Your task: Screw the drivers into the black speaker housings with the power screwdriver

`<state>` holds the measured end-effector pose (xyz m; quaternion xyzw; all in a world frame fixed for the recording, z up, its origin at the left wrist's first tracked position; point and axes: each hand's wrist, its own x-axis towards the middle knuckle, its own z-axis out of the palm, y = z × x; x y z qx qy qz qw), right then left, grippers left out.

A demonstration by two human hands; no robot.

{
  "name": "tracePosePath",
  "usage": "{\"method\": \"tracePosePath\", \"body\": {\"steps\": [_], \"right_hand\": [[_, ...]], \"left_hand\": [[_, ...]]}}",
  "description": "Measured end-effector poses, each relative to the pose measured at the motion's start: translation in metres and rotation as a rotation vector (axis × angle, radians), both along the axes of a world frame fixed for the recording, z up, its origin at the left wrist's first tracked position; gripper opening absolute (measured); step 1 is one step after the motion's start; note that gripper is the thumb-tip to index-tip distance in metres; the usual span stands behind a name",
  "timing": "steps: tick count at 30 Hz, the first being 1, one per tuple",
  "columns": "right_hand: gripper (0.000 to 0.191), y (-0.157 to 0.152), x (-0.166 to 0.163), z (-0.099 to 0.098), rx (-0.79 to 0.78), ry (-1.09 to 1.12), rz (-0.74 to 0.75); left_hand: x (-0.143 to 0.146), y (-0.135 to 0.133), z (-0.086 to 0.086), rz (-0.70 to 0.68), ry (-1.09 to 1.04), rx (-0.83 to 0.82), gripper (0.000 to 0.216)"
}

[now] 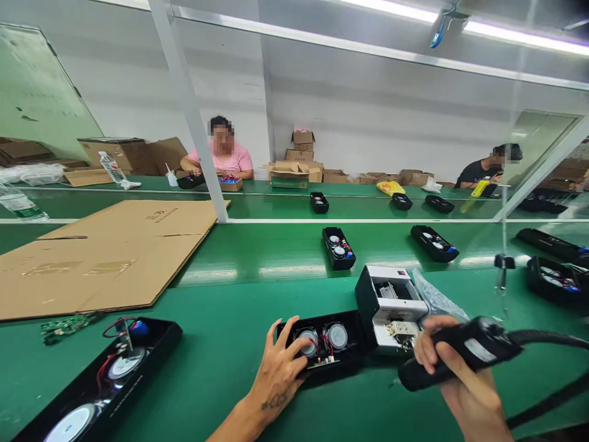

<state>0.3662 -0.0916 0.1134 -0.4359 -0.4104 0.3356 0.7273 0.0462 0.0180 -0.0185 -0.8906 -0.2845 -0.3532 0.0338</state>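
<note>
An open black speaker housing is seen lying on the green worktop, close in front of the person, with two round drivers and red wiring exposed inside. It is steadied by the left hand, whose fingers are spread apart and pressed flat on its near left end, not clamped round it. A black powered screwdriver is gripped in the right hand, the fingers wrapped firmly round its body, its tip directed toward the housing's right end; a thick cable trails off to the right. Just beyond that end a small white and black screw feeder is placed, touching or nearly touching the housing. The work is judged to be at an early to middle stage: the housing is uncovered, and whether any screw has been driven cannot be told. Another open housing lies at lower left, and more housings are spread farther along the worktop, near a flattened cardboard sheet.
</note>
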Motion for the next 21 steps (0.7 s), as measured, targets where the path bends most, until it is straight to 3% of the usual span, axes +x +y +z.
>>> {"method": "tracePosePath", "body": {"steps": [4,7,14,21], "right_hand": [[0.022,-0.004,-0.032,0.019,0.226,0.04,-0.013],[0.015,0.003,-0.056,0.016,0.338,0.017,0.029],[0.005,0.019,-0.077,-0.014,0.365,-0.039,0.14],[0.005,0.026,-0.078,-0.024,0.343,-0.032,0.16]], "left_hand": [[0.0,0.0,0.001,-0.002,0.005,0.011,0.031],[0.0,0.001,0.0,0.004,0.018,0.019,0.03],[0.0,0.003,0.002,0.001,0.015,0.025,0.029],[-0.001,0.004,-0.001,-0.028,-0.026,-0.013,0.041]]}}
